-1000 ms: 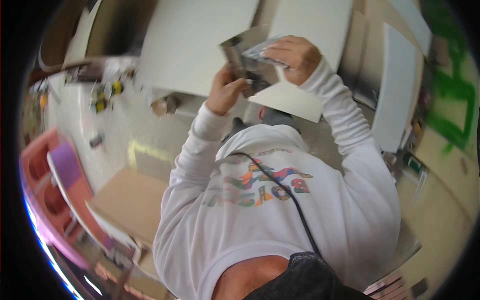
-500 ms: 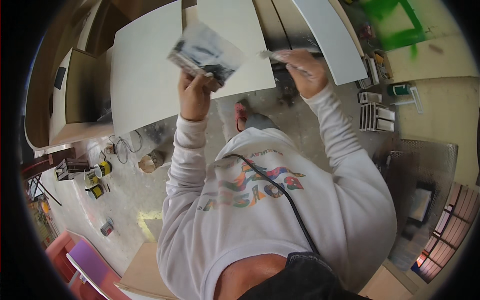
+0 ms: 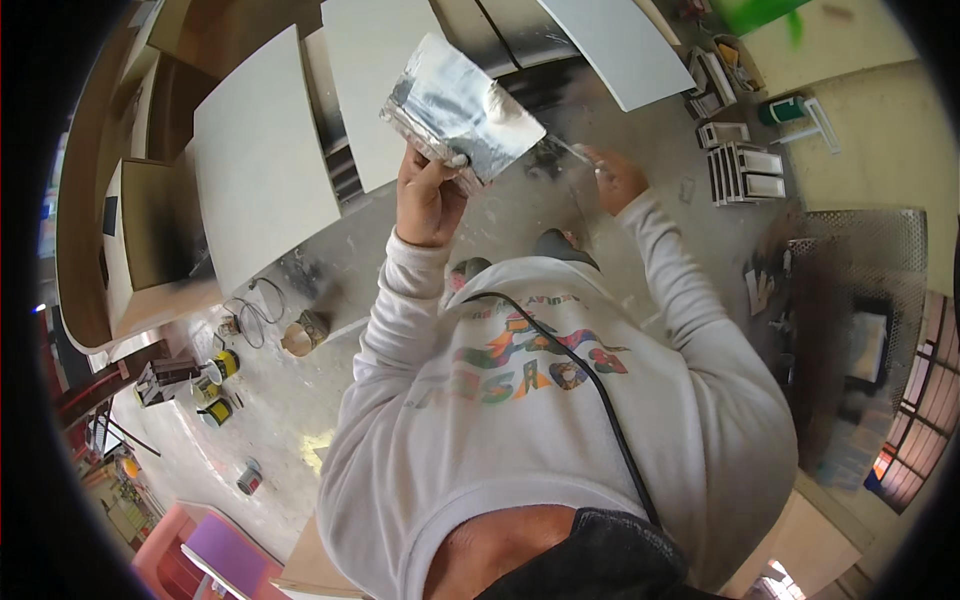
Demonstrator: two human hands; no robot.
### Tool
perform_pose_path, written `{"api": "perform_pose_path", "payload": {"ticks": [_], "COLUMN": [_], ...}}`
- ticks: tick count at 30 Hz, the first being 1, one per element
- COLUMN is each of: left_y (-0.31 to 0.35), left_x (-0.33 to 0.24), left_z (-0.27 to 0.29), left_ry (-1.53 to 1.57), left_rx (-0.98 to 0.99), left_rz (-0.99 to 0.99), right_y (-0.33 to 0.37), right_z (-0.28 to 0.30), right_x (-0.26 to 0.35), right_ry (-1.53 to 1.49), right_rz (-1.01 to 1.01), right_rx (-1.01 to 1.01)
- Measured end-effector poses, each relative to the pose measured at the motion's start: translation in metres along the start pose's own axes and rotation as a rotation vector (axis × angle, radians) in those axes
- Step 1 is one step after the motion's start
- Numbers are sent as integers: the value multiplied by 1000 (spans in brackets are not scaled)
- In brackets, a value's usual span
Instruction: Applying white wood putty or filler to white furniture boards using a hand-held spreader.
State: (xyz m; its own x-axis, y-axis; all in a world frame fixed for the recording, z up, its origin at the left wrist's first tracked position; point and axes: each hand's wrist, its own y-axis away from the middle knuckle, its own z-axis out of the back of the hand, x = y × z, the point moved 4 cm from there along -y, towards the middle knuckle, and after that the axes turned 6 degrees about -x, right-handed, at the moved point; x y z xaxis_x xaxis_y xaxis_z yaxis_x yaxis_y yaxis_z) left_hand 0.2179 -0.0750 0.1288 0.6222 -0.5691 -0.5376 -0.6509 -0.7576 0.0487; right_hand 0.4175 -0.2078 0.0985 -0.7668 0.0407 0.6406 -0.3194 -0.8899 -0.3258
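Note:
My left hand (image 3: pixel 428 205) grips a shiny, smeared metal plate (image 3: pixel 445 110) from below, its thumb over the near edge. A lump of white paste (image 3: pixel 505 102) sits near the plate's right corner. To the right, my right hand (image 3: pixel 618 182) is closed around a thin putty knife (image 3: pixel 578 153). Its blade points at the plate's right corner; whether the two touch I cannot tell. Beyond the plate lies a white panel (image 3: pixel 365 100), with a second white panel (image 3: pixel 262 165) left of it.
A pale panel (image 3: pixel 625 50) stands at the far right, beside stacked white frames (image 3: pixel 745 172). On the floor at left are a coiled cable (image 3: pixel 262 315), yellow-and-black cans (image 3: pixel 215 410) and a grey can (image 3: pixel 249 477). A perforated metal sheet (image 3: pixel 905 240) is at right.
The view and my body have shifted right along the panels, and my feet have moved. The plate now shows its paste clearly. My right hand has come lower, its putty knife by the plate's corner.

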Motion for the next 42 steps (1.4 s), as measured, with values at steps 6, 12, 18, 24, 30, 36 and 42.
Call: {"api": "perform_pose_path", "payload": {"ticks": [6, 12, 18, 24, 30, 36, 42], "left_y": [-38, -68, -92, -130, -194, -235, -256], "left_x": [73, 170, 211, 223, 253, 242, 239], "left_z": [-29, -60, -94, -71, -107, -154, -167], "left_ry": [-86, -73, -43, -64, -71, 19, 76], "left_rx": [-101, -92, -121, -129, -117, -172, -174], "left_rz": [82, 212, 194, 254, 218, -14, -17], "right_y": [29, 22, 8, -40, -86, -125, -196], "right_z": [63, 122, 166, 166, 186, 218, 236], "right_x": [-87, -155, -217, -232, -198, -180, -221], "right_ry": [-1213, -1278, -991, -1561, -1185, -648, -639], "right_rz": [-644, -603, -653, -687, -417, -54, 122], "right_rx": [-442, -465, -432, -516, -395, -586, -240]}}
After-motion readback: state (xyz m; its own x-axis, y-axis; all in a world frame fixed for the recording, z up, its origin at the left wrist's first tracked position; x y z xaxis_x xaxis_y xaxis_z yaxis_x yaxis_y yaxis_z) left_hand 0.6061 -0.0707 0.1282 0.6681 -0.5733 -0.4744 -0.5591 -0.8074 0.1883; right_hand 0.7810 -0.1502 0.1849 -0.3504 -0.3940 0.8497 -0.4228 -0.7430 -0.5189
